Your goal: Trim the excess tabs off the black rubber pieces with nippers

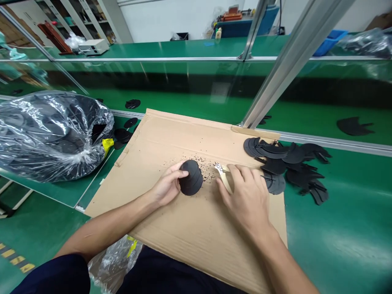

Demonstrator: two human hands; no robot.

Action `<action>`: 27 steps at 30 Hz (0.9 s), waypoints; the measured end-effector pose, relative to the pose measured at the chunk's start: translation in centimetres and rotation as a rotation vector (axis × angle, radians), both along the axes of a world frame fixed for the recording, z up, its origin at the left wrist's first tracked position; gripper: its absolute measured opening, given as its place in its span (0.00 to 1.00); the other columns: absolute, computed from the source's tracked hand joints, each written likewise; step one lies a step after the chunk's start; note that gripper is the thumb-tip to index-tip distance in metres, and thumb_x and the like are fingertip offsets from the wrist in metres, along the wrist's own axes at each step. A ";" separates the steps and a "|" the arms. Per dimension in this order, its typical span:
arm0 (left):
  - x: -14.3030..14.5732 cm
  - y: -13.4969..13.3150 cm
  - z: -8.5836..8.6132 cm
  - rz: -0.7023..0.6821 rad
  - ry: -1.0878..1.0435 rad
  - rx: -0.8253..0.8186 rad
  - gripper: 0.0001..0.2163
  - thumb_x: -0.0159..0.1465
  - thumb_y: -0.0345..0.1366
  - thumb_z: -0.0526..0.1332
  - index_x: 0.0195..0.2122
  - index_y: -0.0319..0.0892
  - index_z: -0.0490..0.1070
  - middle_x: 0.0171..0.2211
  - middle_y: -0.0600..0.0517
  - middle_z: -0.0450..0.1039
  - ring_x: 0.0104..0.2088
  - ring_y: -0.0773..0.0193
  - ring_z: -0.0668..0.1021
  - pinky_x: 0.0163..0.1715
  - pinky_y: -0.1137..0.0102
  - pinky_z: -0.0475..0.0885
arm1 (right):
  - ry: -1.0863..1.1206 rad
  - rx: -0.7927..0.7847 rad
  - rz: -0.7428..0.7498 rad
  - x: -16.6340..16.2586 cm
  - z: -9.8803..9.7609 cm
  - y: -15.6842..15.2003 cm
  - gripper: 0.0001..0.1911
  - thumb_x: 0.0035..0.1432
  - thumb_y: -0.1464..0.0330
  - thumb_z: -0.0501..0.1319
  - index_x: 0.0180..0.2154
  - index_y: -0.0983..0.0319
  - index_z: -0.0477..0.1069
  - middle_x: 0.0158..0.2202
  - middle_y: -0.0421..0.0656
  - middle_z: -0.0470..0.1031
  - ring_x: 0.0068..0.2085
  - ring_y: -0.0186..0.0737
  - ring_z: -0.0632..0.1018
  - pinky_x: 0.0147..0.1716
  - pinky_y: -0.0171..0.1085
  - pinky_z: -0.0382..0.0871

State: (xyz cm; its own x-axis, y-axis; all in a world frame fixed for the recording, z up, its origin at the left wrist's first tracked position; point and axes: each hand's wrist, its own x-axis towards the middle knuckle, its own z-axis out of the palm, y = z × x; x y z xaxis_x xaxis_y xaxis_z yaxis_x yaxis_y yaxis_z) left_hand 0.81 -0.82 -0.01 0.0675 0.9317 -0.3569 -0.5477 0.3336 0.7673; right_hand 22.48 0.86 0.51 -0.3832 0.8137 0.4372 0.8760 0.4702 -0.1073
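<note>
My left hand (168,183) pinches a small fanned stack of flat black round pieces (191,177), thumb on top, just above the cardboard sheet (180,237). To its right, my right hand (246,194) is wrapped round a pair of nippers (225,177) with cream handles. Their metal jaws point left toward the black pieces, apart from them. Small black scraps (208,171) lie scattered on the cardboard between both hands. Beyond my right hand lies a pile of black discs with thin tabs (290,159), partly on the cardboard and partly on the green table.
At left, a clear plastic bag (52,134) full of black discs sits on the table, with loose discs (122,135) beside it. A slanted metal post (275,77) rises behind the cardboard. Another black piece (353,125) lies at far right behind the metal rail.
</note>
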 end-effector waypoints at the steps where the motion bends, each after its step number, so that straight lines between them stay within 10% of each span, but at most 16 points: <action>1: 0.0 0.0 0.0 0.030 0.044 0.040 0.13 0.52 0.31 0.69 0.39 0.39 0.75 0.34 0.53 0.77 0.34 0.66 0.77 0.37 0.73 0.71 | -0.018 -0.026 -0.025 0.2 -0.1 0.1 0.15 0.68 0.62 0.55 0.48 0.65 0.72 0.44 0.53 0.75 0.43 0.50 0.70 0.37 0.43 0.60; 14: 0.1 -1.0 -1.1 -0.022 0.495 0.653 0.07 0.63 0.32 0.67 0.37 0.41 0.69 0.41 0.48 0.78 0.44 0.62 0.80 0.47 0.66 0.75 | -0.160 -0.160 -0.054 0.7 -1.0 0.3 0.13 0.66 0.62 0.58 0.45 0.64 0.73 0.42 0.55 0.74 0.44 0.55 0.71 0.39 0.46 0.64; 27: -0.1 -1.2 -1.5 -0.094 0.768 0.998 0.07 0.64 0.22 0.62 0.36 0.42 0.70 0.41 0.49 0.73 0.45 0.63 0.78 0.47 0.64 0.75 | 0.262 -0.107 0.504 -1.1 -0.4 -0.8 0.11 0.66 0.77 0.54 0.45 0.63 0.72 0.39 0.48 0.78 0.39 0.43 0.77 0.38 0.39 0.71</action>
State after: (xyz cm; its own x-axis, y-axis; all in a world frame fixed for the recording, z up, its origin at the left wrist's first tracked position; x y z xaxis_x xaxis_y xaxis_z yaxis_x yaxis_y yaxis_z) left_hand 0.70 -1.99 -1.52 0.2362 0.8204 0.5207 0.1446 -0.5595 0.8161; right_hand 21.38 0.09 0.12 -0.6246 0.6040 0.4950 0.4847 0.7968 -0.3608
